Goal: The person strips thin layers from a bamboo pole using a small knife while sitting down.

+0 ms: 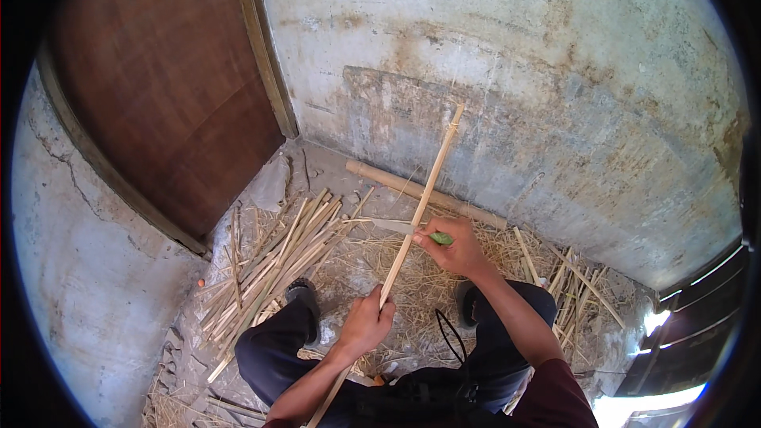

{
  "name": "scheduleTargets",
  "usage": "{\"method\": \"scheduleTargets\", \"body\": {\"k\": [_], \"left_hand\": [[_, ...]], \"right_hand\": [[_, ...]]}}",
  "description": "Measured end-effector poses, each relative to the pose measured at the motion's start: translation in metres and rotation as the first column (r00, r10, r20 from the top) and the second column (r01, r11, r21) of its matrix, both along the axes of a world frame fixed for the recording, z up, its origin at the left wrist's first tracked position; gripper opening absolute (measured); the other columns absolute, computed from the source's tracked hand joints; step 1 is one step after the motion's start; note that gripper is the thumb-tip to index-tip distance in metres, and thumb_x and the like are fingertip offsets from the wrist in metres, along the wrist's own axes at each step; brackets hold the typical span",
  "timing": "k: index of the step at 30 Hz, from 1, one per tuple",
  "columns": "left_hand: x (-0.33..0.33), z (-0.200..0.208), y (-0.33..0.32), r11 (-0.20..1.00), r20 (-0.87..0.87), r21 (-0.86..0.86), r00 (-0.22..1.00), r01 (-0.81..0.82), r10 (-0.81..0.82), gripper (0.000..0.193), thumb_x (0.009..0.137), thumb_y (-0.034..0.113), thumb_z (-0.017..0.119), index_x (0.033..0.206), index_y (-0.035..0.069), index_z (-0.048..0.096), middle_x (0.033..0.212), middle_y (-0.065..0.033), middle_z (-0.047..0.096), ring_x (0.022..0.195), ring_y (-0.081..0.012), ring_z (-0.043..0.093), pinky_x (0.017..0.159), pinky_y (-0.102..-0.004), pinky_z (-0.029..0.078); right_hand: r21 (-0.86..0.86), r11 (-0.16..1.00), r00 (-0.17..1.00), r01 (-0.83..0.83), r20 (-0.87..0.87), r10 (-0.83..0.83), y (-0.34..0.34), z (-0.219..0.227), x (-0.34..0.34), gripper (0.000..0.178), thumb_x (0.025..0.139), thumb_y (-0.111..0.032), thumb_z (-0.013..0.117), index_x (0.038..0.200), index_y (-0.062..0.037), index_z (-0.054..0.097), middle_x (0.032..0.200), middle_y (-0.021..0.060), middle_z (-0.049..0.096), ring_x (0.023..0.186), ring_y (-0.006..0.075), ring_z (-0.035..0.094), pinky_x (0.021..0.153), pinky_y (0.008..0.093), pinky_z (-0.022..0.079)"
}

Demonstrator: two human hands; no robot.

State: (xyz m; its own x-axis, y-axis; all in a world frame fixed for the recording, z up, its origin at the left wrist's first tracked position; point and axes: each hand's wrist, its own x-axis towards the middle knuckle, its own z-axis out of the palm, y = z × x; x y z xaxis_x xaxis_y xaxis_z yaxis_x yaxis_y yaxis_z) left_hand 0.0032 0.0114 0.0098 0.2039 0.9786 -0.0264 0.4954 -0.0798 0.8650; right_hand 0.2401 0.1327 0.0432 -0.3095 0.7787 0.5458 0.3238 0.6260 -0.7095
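A long, pale bamboo strip (433, 174) slants from between my legs up toward the wall. My left hand (366, 325) is wrapped round its lower part. Higher up, my right hand (457, 247) grips a knife (390, 227) by its green handle. The blade points left and crosses the strip, close to my right fingertips. Thin shavings curl near the strip's upper end. Whether the blade's edge has bitten into the bamboo cannot be made out.
A pile of split bamboo strips (273, 265) lies by my left foot, more strips (575, 293) to my right. A thick bamboo pole (380, 177) rests along the stained wall (507, 47). Shavings litter the floor. A brown door (166, 71) stands at far left, beside a pale plastic bag (270, 183).
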Motion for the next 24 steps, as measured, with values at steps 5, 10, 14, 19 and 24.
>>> {"method": "scheduleTargets", "body": {"k": [5, 10, 14, 19, 24], "left_hand": [[0.003, 0.005, -0.002, 0.999, -0.02, -0.03, 0.999, -0.039, 0.039, 0.02, 0.1, 0.012, 0.059, 0.112, -0.004, 0.063, 0.082, -0.0293, 0.071, 0.084, -0.0508, 0.073, 0.078, -0.0566, 0.056], [0.0, 0.003, 0.001, 0.999, 0.004, -0.047, 1.0, -0.02, 0.02, 0.018, 0.1, 0.012, 0.059, 0.11, -0.002, 0.064, 0.081, -0.0278, 0.07, 0.081, -0.0495, 0.072, 0.077, -0.0548, 0.055], [-0.004, 0.001, 0.0, 0.999, 0.0, -0.052, 1.0, -0.003, 0.004, 0.02, 0.1, 0.012, 0.059, 0.112, -0.004, 0.063, 0.082, -0.0304, 0.071, 0.084, -0.0518, 0.073, 0.078, -0.0575, 0.056], [-0.002, 0.012, -0.001, 1.0, -0.002, -0.026, 1.0, -0.002, 0.002, 0.02, 0.099, 0.012, 0.059, 0.111, -0.004, 0.063, 0.082, -0.0299, 0.071, 0.083, -0.0518, 0.072, 0.078, -0.0575, 0.056], [-0.006, 0.006, 0.0, 0.999, -0.019, -0.034, 1.0, 0.002, -0.002, 0.021, 0.099, 0.011, 0.06, 0.112, -0.004, 0.063, 0.082, -0.0299, 0.071, 0.083, -0.0517, 0.072, 0.078, -0.0574, 0.056]], "right_hand": [[-0.005, 1.0, 1.0, 0.011, 0.013, -0.011, 0.007, 0.0, 0.003, 0.015, 0.096, -0.017, 0.083, 0.091, -0.0051, 0.076, 0.075, 0.0126, 0.073, 0.06, 0.0232, 0.065, 0.057, 0.0374, 0.047], [0.026, 0.999, 0.998, 0.043, 0.047, -0.044, 0.001, 0.001, -0.001, 0.019, 0.097, -0.01, 0.082, 0.085, -0.0003, 0.07, 0.07, 0.0106, 0.069, 0.064, 0.0158, 0.068, 0.061, 0.033, 0.051], [0.021, 1.0, 0.999, 0.011, 0.048, -0.012, -0.015, -0.009, -0.011, 0.015, 0.097, -0.017, 0.081, 0.091, -0.0047, 0.074, 0.079, 0.0096, 0.075, 0.064, 0.0249, 0.07, 0.058, 0.0369, 0.05], [-0.009, 0.998, 0.998, 0.067, 0.015, -0.067, 0.012, -0.002, 0.008, 0.014, 0.097, -0.015, 0.082, 0.091, -0.004, 0.074, 0.08, 0.0093, 0.076, 0.069, 0.022, 0.073, 0.061, 0.0349, 0.053], [-0.048, 0.995, 0.995, 0.086, -0.042, -0.088, -0.002, 0.002, -0.001, 0.014, 0.097, -0.007, 0.082, 0.089, -0.0002, 0.073, 0.073, 0.0093, 0.072, 0.067, 0.0119, 0.065, 0.063, 0.0309, 0.051]]}}
